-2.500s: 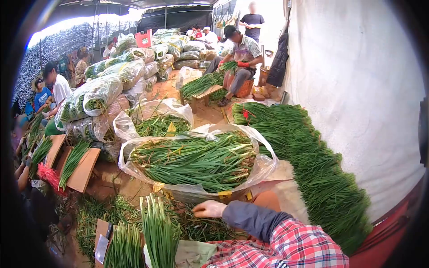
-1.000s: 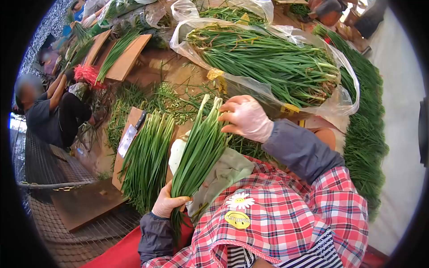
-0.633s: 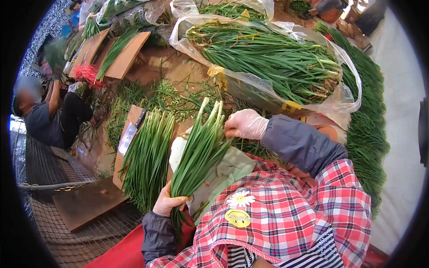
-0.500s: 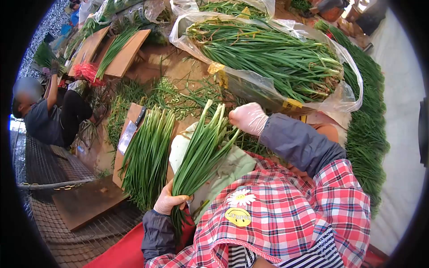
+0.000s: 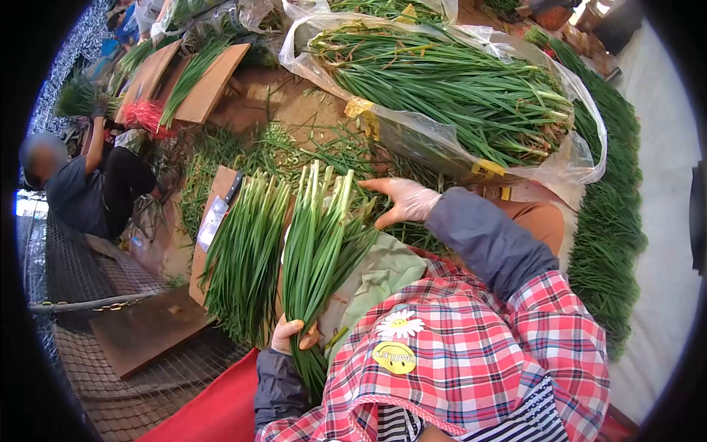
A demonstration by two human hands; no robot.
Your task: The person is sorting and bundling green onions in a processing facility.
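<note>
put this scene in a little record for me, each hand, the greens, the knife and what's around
left hand: closed around leafy end of held bunch
right hand: gloved, fingers spread, near the bunch's pale ends; contact unclear
second bunch: lying beside held bunch
knife: on wooden board, beside second bunch
plastic bag: open, filled with long green stalks, beyond right hand
ground: loose trimmings scattered
co-worker: at picture's left, arm raised
</note>
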